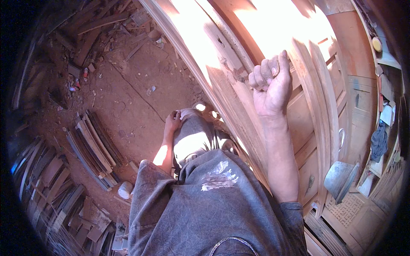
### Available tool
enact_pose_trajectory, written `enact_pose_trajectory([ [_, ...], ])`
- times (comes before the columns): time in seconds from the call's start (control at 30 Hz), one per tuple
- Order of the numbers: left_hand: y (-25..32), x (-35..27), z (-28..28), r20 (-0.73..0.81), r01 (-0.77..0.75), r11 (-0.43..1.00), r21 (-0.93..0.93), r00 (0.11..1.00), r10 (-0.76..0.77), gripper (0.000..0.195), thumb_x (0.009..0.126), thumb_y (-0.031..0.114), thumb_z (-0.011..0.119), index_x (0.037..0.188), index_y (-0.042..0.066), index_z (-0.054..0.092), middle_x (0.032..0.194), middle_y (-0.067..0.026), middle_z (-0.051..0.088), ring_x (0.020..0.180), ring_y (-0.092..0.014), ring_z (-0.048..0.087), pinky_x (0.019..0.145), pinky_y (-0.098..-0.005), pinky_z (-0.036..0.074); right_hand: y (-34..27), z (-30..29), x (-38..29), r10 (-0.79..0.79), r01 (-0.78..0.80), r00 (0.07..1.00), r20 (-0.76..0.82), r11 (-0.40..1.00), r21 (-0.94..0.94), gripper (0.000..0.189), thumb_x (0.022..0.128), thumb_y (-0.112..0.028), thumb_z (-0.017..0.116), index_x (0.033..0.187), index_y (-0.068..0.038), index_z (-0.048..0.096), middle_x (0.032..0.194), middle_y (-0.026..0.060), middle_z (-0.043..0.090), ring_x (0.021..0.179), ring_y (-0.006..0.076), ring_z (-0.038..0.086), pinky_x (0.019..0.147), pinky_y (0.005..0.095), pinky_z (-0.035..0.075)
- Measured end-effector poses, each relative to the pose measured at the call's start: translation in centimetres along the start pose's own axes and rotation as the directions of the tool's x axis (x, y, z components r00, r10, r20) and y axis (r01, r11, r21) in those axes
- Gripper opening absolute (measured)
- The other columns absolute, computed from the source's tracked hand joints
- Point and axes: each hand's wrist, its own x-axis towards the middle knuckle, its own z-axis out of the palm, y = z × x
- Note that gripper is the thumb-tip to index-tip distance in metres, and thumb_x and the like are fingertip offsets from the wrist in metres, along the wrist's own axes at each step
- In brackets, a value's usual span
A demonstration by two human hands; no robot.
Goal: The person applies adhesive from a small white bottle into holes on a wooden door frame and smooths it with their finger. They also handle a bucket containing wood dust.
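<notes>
Palm side up, my right hand (272,80) is raised over the wooden boards and door panels, its fingers curled in and the thumb pointing up. Whether a small thing is held inside the curled fingers cannot be told. My left hand (174,121) rests at the knee of my grey trousers (192,137), fingers bent; the palm is hidden. Long planed timber pieces (237,105) run diagonally beside my legs, partly washed out by bright sunlight. Carved panelled wood (302,112) lies beneath and beyond my right forearm.
A metal basin (341,179) stands at the right, near a lattice-patterned panel (344,208). Stacked timber strips (94,150) and a white tub (125,189) are on the dirt floor at the left. Scrap wood (54,179) is piled at the far left. A dark cloth (379,142) hangs at the far right.
</notes>
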Motion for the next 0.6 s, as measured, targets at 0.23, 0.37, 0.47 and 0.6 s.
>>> enact_pose_trajectory([
  [0.23,-0.9,0.4,-0.1,0.004,-0.054,0.995,0.090,0.999,0.054,0.043,0.093,0.036,0.050,0.108,-0.004,0.059,0.095,-0.0180,0.067,0.078,-0.022,0.068,0.071,-0.0345,0.051,-0.2,0.1,-0.4,-0.005,0.005,1.000,-0.012,1.000,-0.003,0.042,0.100,-0.037,0.035,0.064,-0.016,0.032,0.050,-0.0040,0.022,0.041,0.0085,0.017,0.040,0.0255,0.017],
  [0.37,-1.3,0.5,0.0,0.009,-0.014,0.998,0.059,1.000,0.014,0.042,0.093,0.035,0.050,0.107,-0.003,0.060,0.094,-0.0186,0.067,0.081,-0.025,0.067,0.072,-0.0364,0.050,-0.1,-0.2,-0.1,0.004,-0.004,1.000,0.000,1.000,0.008,0.042,0.101,-0.037,0.034,0.064,-0.016,0.032,0.050,-0.0041,0.022,0.041,0.0086,0.017,0.041,0.0253,0.017],
  [0.47,0.3,-0.3,-0.6,0.013,0.008,0.999,0.043,1.000,-0.009,0.040,0.092,0.035,0.050,0.105,-0.002,0.061,0.094,-0.0208,0.066,0.086,-0.031,0.066,0.076,-0.0405,0.049,0.0,-0.4,0.0,-0.010,0.010,1.000,-0.001,1.000,0.016,0.042,0.101,-0.037,0.034,0.064,-0.016,0.032,0.050,-0.0042,0.022,0.041,0.0086,0.017,0.041,0.0255,0.017],
  [0.6,0.5,-0.7,-1.3,0.017,0.012,1.000,-0.005,1.000,-0.012,0.040,0.092,0.035,0.050,0.105,-0.002,0.061,0.093,-0.0206,0.067,0.083,-0.030,0.067,0.074,-0.0393,0.050,-0.1,0.1,-0.2,-0.016,0.016,0.999,-0.031,1.000,0.007,0.043,0.101,-0.037,0.034,0.064,-0.016,0.031,0.050,-0.0042,0.021,0.041,0.0086,0.017,0.040,0.0256,0.017],
])
